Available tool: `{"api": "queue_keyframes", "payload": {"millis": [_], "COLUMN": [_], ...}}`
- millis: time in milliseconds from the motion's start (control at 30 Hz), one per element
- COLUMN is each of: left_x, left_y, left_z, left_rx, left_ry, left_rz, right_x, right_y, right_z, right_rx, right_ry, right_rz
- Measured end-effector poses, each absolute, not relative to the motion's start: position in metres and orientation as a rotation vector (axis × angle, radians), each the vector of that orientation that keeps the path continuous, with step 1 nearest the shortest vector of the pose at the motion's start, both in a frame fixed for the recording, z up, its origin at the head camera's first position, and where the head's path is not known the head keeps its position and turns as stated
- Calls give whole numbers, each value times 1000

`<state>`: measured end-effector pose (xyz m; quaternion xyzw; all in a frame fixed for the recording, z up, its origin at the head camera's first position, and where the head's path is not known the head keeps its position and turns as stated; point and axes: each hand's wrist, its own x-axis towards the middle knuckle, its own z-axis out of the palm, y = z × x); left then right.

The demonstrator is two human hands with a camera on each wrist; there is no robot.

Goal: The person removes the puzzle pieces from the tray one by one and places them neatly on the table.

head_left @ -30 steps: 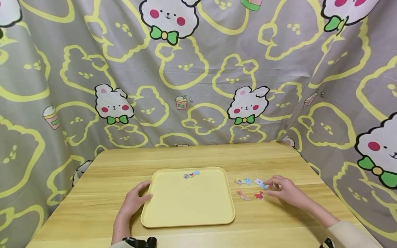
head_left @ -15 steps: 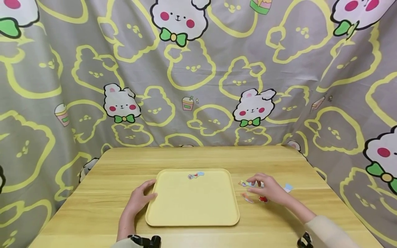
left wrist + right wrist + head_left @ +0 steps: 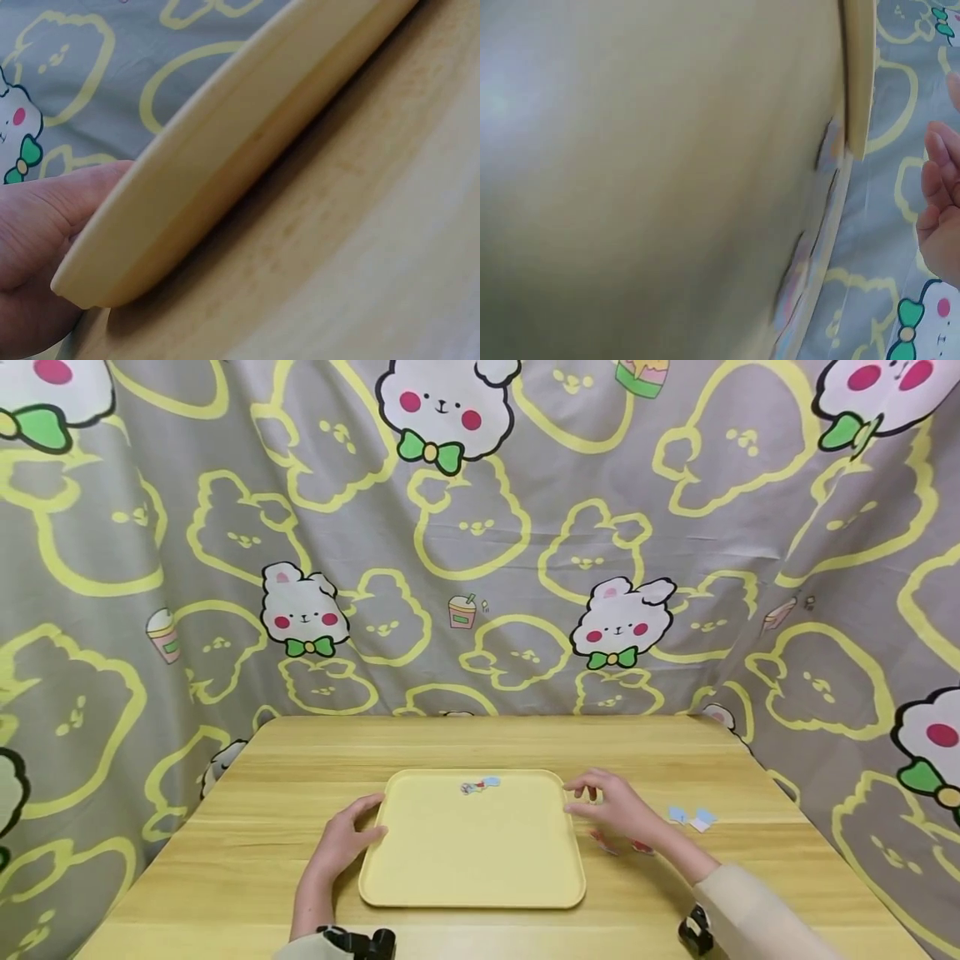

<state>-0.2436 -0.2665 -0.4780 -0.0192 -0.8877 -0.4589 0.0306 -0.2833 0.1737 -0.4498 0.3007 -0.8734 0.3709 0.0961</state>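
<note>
A pale yellow rectangular tray (image 3: 472, 860) lies on the wooden table. My left hand (image 3: 345, 839) rests against its left edge, thumb and fingers spread; in the left wrist view part of this hand is hidden behind the tray's wall. My right hand (image 3: 611, 803) hovers by the tray's upper right edge, fingers loosely bent, with nothing seen in them. An orange paper cutout (image 3: 602, 842) and a red paper cutout (image 3: 642, 847) lie below it, partly covered by the hand and wrist. One small colourful cutout (image 3: 480, 785) sits at the tray's far edge.
Two light blue and white paper pieces (image 3: 677, 814) lie on the table (image 3: 480, 739) right of my right wrist. A grey curtain (image 3: 495, 568) with rabbit prints hangs behind the table and along both sides.
My right hand has moved left from the paper pieces to the tray's edge. Blue and white pieces now lie farther right. My left hand stays at the tray while the view shifts slightly.
</note>
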Motion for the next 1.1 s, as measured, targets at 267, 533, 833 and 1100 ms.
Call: {"api": "queue_keyframes", "payload": {"millis": [267,533,833,1100], "left_x": [-243,-244,-243,-239], "left_y": [-266,-265,-265,-264], "left_z": [-475,-475,-476,-480], "left_rx": [-51,-40,-36,-26], "left_ry": [-2725,-2707,-2682,-2655], "left_rz": [-1404,-1426,-1445,-1472], "right_x": [-298,-311,-324,-336], "right_y": [148,127,103,83], "right_z": [-442,-438,-436,-441], "right_rx": [926,996,1120,1238], "right_ry": [-2631,-2650,-2620,-2578], "right_rz": [1097,1040,939,649]}}
